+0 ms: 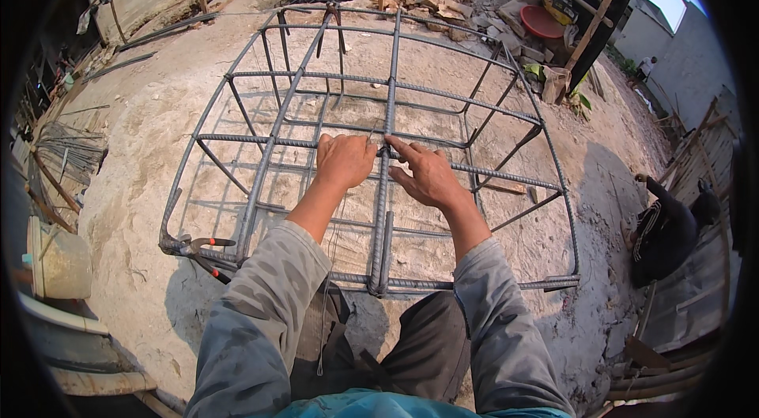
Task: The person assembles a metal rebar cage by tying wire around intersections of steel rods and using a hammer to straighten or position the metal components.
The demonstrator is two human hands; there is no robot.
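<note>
Covering the rebar cage (443,94) crossing, left hand (344,161) hides its fingertips.

Grey, dust-mottled long sleeves (261,315), dark grey trousers (427,347), and a teal shirt hem (379,406).

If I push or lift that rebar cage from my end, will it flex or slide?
The rebar cage is probably stiff and heavy: thick ribbed bars crossed in a grid. It likely drags rather than slides on the rough ground. Both hands, left hand and right hand, rest on it.

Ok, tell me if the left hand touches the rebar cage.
Touching: the head view shows the left hand resting on a crossbar of the rebar cage.
</note>
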